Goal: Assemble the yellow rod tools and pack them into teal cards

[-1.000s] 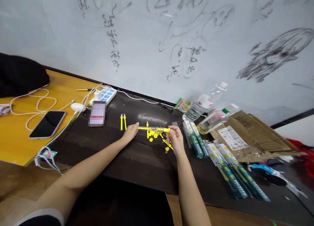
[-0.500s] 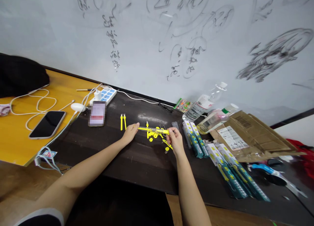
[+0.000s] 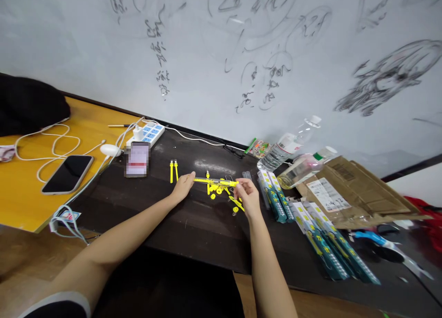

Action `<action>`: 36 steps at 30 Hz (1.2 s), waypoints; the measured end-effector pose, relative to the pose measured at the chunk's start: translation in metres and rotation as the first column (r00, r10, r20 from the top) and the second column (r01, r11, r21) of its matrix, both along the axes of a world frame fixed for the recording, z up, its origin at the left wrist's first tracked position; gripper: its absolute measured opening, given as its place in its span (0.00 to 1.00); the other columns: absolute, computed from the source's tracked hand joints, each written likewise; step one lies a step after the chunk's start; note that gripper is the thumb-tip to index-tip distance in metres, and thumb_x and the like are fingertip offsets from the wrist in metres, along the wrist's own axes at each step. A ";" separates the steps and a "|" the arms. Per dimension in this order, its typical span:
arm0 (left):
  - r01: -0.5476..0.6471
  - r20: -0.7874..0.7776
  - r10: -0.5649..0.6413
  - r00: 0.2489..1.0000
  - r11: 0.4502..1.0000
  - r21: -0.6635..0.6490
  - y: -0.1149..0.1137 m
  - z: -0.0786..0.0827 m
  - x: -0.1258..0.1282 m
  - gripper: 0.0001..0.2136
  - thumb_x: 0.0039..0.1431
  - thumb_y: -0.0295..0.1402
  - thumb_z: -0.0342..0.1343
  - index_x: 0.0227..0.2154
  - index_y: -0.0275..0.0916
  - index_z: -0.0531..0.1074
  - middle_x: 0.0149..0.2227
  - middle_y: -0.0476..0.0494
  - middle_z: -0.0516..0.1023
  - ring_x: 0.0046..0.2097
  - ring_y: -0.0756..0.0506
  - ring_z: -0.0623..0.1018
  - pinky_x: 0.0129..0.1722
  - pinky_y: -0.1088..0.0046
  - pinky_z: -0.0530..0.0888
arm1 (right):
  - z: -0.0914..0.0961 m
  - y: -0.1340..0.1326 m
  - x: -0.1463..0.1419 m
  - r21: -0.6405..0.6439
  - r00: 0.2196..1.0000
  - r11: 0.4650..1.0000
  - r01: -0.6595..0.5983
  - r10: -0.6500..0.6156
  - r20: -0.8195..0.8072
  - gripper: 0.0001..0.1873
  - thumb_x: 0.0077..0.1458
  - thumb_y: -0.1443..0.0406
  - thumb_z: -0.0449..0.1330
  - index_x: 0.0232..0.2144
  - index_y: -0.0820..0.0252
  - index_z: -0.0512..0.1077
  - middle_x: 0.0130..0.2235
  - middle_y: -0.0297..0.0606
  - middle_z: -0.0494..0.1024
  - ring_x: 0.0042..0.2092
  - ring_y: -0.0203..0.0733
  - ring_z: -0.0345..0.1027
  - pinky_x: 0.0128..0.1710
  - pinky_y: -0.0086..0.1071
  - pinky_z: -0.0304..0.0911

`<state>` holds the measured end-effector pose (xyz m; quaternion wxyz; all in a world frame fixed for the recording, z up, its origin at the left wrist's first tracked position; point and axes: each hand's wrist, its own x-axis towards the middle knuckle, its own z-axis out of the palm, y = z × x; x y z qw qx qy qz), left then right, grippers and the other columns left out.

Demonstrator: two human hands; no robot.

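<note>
Level above the dark table, a clear-tubed yellow spring scale [image 3: 210,181] spans the gap between my two hands. The fingers of my left hand [image 3: 184,187] are closed on its left end. At its yellow right end, my right hand [image 3: 247,194] pinches it with thumb and fingers. Beneath and behind the tube lie small yellow round parts [image 3: 219,190], metal hooks and a yellow strip piece [image 3: 236,203], partly hidden by the tube and my right hand. Two yellow rods with metal tips [image 3: 171,171] rest beyond my left hand.
Green-and-white boxes [image 3: 276,198] and more boxes [image 3: 331,244] lie to the right, beside a water bottle [image 3: 283,147], a second bottle [image 3: 304,168] and cardboard [image 3: 359,184]. On the left are a pixelated phone screen [image 3: 137,159], a power strip [image 3: 151,133], cables and another phone [image 3: 68,174].
My right hand has shifted very slightly at the scale's right end. Both hands keep hold of the spring scale, and the table items stay where they were.
</note>
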<state>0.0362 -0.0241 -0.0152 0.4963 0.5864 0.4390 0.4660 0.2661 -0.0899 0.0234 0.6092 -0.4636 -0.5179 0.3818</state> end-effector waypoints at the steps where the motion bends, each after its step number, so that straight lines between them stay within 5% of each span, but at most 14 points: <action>1: 0.000 0.008 0.000 1.000 1.000 -0.009 0.000 0.000 0.000 0.22 0.58 0.52 0.41 0.17 0.41 0.49 0.14 0.57 0.47 0.17 0.54 0.50 0.18 0.76 0.49 | 0.000 0.000 0.000 0.008 1.000 1.000 0.000 0.000 0.005 0.13 0.49 0.59 0.63 0.36 0.58 0.69 0.23 0.29 0.69 0.20 0.31 0.61 0.19 0.26 0.58; 20: 0.012 0.035 -0.009 0.999 0.996 -0.083 -0.003 0.007 0.000 0.21 0.58 0.50 0.41 0.17 0.41 0.48 0.13 0.58 0.47 0.16 0.55 0.49 0.18 0.76 0.48 | 0.003 -0.004 0.003 0.052 0.995 0.999 -0.001 -0.004 0.099 0.14 0.48 0.61 0.63 0.39 0.57 0.72 0.25 0.30 0.71 0.23 0.32 0.62 0.25 0.29 0.61; 36: -0.019 -0.042 0.019 0.999 1.000 0.006 -0.005 0.006 -0.002 0.21 0.59 0.50 0.41 0.18 0.41 0.50 0.14 0.57 0.49 0.17 0.54 0.52 0.18 0.76 0.50 | -0.002 0.001 -0.001 -0.057 0.999 0.998 0.038 -0.037 0.021 0.14 0.49 0.54 0.61 0.31 0.58 0.68 0.21 0.26 0.66 0.17 0.29 0.57 0.17 0.25 0.57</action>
